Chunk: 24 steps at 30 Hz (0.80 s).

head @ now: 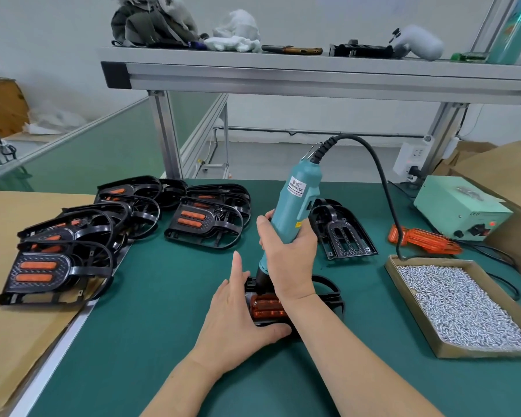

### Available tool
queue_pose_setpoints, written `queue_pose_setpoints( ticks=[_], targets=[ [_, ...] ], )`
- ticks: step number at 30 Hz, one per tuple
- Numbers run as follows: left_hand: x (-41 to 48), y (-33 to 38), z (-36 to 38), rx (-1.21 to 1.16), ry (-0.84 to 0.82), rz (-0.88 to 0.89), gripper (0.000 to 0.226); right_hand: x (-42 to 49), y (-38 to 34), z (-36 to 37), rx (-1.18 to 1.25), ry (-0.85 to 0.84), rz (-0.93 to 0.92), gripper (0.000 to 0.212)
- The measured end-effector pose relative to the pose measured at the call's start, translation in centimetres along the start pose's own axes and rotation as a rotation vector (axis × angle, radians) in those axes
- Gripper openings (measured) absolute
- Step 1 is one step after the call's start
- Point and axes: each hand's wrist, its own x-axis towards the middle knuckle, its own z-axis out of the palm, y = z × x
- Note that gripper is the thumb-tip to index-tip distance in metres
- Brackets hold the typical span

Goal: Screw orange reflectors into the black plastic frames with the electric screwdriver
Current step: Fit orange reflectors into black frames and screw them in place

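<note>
A black plastic frame lies on the green mat in front of me, with an orange reflector set in it. My left hand holds the frame's near left side, the thumb curled along its front edge and the index finger pointing up. My right hand grips the teal electric screwdriver, which stands nearly upright with its black tip down on the frame just behind the reflector. Where the bit meets the frame is hidden by my hands.
Finished frames with reflectors are piled at the left, partly on cardboard. An empty frame and loose orange reflectors lie at the right. A cardboard tray of screws sits by the power box. A shelf runs overhead.
</note>
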Motion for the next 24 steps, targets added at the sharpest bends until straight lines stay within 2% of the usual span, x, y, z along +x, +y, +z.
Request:
queue_pose_setpoints(
  ticks=[7, 16, 21, 24],
  targets=[
    [-0.1, 0.0, 0.0, -0.004, 0.008, 0.005, 0.148, -0.4, -0.2, 0.3, -0.088, -0.072, -0.089, 0.014],
    [-0.1, 0.4, -0.3, -0.02, 0.003, 0.017, 0.147, -0.3, 0.4, 0.6, -0.082, -0.082, -0.065, 0.021],
    [0.0, 1.0, -0.4, -0.065, -0.019, 0.035, 0.135, -0.4, 0.9, 1.0, -0.078, -0.098, -0.037, 0.027],
    [-0.2, 1.2, -0.5, -0.054, -0.019, 0.036, 0.139, -0.4, 1.1, 0.8, -0.067, -0.093, -0.039, 0.026]
  ],
)
